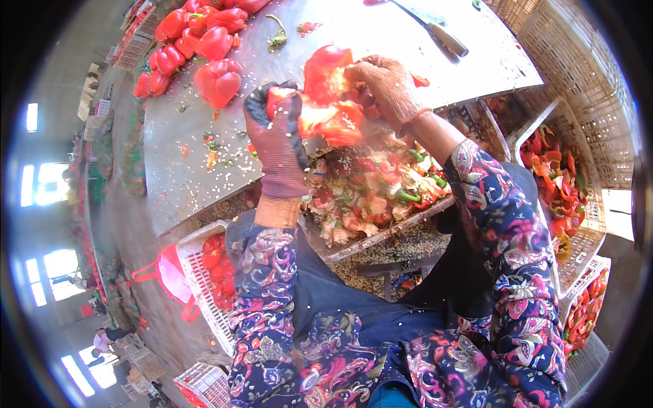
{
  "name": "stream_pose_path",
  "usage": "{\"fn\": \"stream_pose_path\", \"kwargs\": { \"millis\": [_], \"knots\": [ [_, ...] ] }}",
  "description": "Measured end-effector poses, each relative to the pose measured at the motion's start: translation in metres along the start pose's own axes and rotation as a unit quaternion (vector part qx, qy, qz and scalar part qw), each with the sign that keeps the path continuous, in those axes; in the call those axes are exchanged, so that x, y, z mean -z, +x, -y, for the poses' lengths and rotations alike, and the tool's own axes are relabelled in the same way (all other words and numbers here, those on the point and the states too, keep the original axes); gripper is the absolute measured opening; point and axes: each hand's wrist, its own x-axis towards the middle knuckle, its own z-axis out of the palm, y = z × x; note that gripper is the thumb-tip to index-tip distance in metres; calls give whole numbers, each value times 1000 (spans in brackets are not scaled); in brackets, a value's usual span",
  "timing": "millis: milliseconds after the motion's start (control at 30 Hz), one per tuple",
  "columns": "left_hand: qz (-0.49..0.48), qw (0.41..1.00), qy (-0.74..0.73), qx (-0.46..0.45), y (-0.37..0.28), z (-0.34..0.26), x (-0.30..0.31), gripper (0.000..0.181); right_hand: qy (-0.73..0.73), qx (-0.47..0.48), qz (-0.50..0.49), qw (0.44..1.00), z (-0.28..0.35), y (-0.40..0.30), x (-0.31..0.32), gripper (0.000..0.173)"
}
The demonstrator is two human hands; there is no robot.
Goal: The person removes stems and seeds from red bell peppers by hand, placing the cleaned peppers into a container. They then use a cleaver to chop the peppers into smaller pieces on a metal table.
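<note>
My left hand (278, 135), in a dark-palmed reddish glove, grips a piece of red bell pepper (334, 122) that is split open, its pale inside showing. At its upper right my right hand (385, 86), in an orange-brown knit glove, has its fingers closed on the pepper's edge. Both hands are above the near edge of a metal table (178, 168). Whole red bell peppers (217, 81) are heaped at the upper left. A knife (446, 40) lies at the upper right. Below the hands, a container of pepper cores and scraps (377, 194) stands against the table.
A plastic crate (581, 178) of cut peppers stands on the right, with another below it. A white crate (204, 285) of red peppers is at my left, beside a pink bag (173, 273). Seeds and a green stem (277, 33) lie on the table. A person (102, 340) is far off.
</note>
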Motion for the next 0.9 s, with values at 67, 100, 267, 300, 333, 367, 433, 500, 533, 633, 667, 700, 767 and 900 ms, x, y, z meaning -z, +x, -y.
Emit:
{"fn": "stream_pose_path", "kwargs": {
  "millis": [67, 100, 267, 300, 333, 367, 433, 500, 533, 633, 667, 700, 767, 900],
  "knots": [
    [48, 989, 124, 71, 10, -4, 24, 30, 4, 11, -8, 1000, 0, -8, -17, 28],
    [80, 972, 176, 134, 9, -8, 27, 31, 2, 15, -17, 1000, 0, -10, -19, 30],
    [131, 950, 240, 151, 16, -16, 27, 42, -238, 116, -18, 964, -10, -13, -18, 35],
    [118, 959, 222, 128, 24, -12, 28, 44, -284, 149, -20, 947, -10, -16, -16, 35],
    [104, 968, 204, 106, 31, -9, 28, 46, -330, 181, -21, 926, -9, -18, -14, 34],
    [91, 975, 185, 84, 36, -5, 28, 48, -345, 189, -21, 919, -9, -21, -12, 33],
    [123, 952, 254, 122, 42, -4, 27, 49, -369, 209, -13, 906, -12, -22, -13, 32],
    [213, 917, 301, 154, 45, 3, 23, 46, -427, 175, -26, 887, -1, -24, -12, 31],
    [203, 921, 299, 148, 41, 0, 22, 35, -434, 130, -30, 891, 10, -31, -15, 31],
    [141, 928, 312, 147, 39, 16, 23, 29, -345, 5, -16, 938, 8, -27, -5, 36],
    [128, 932, 311, 138, 35, 20, 23, 23, -335, -26, -7, 942, 3, -24, 0, 38],
    [124, 930, 325, 121, 33, 21, 20, 23, -323, -56, 1, 945, -1, -24, 3, 40],
    [114, 925, 353, 85, 29, 22, 15, 22, -355, 41, 21, 934, -9, -28, 9, 44],
    [111, 925, 358, 63, 18, 14, 13, 21, -202, -42, -55, 977, 13, -37, -7, 34]
  ]
}}
